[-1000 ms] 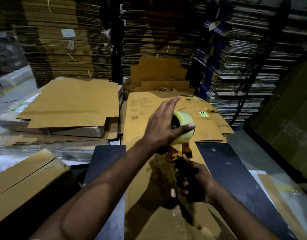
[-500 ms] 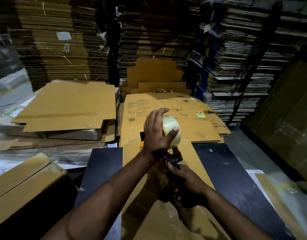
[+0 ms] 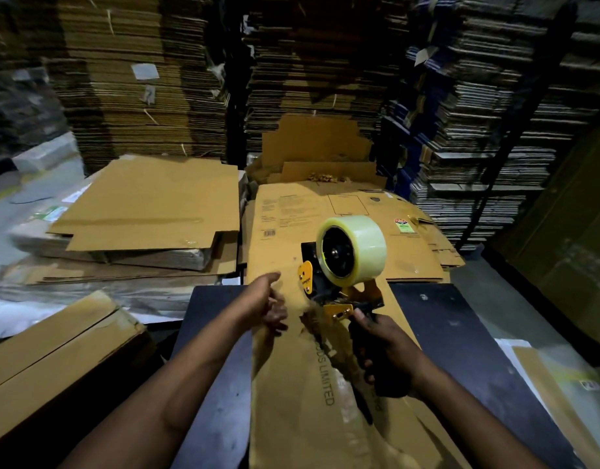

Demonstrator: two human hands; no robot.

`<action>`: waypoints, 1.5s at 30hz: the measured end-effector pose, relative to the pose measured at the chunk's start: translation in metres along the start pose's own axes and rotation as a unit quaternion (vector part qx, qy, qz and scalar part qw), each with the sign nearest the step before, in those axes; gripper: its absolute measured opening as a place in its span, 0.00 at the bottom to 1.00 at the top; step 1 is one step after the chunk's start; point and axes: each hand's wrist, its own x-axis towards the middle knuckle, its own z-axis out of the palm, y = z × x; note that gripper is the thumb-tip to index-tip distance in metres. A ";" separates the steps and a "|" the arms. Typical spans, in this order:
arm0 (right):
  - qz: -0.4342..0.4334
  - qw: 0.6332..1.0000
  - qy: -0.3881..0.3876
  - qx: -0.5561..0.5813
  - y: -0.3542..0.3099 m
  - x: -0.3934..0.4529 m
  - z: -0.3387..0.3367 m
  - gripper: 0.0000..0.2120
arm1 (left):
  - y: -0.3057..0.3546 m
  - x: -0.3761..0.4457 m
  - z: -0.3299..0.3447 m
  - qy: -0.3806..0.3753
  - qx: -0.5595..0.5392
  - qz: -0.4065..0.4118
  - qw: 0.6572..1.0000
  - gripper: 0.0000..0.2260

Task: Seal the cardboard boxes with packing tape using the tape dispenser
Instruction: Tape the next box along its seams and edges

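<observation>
Head camera view, looking forward and down in a dim storeroom. The right hand (image 3: pixel 386 350) is wrapped around the black handle of a tape dispenser (image 3: pixel 329 292), holding it above a flattened cardboard box (image 3: pixel 291 401) that lies lengthwise on a dark table (image 3: pixel 210 384), running from the near edge away toward the far side. The dispenser has yellow metal plates, and a roll of clear packing tape (image 3: pixel 352 250) sits on its hub at the top, with the roll's open side facing left. The left hand (image 3: pixel 268 302) is just left of the dispenser, not touching it; its fingers are loosely curled, the thumb points forward, and it holds nothing. Printed lettering ending in "LIMITED" runs along the near part of the box. Beyond the table's far edge lies a low pile of flat printed cartons (image 3: pixel 342 214). To the far left, another flat brown sheet (image 3: pixel 149 204) rests on a pile of cardboard. Tall stacks of flattened cardboard (image 3: pixel 139 79) fill the background from left to right.
</observation>
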 end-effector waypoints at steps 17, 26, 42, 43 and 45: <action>-0.040 0.999 -0.035 -0.011 -0.004 -0.023 0.010 0.14 | -0.002 0.005 0.016 -0.160 -0.073 -0.127 0.976 0.08; -0.042 0.998 -0.040 0.003 0.006 -0.033 0.011 0.19 | 0.008 0.022 0.031 -0.123 0.170 -0.036 0.977 0.17; -0.073 0.997 -0.021 0.007 0.017 -0.036 0.003 0.22 | 0.016 0.020 0.037 -0.126 0.271 0.031 0.954 0.20; -0.073 0.997 -0.022 0.003 0.017 -0.036 0.003 0.22 | 0.015 0.022 0.038 -0.127 0.284 0.033 0.950 0.21; -0.079 0.997 -0.028 -0.005 0.020 -0.036 0.003 0.24 | 0.014 0.025 0.040 -0.127 0.314 0.061 0.939 0.23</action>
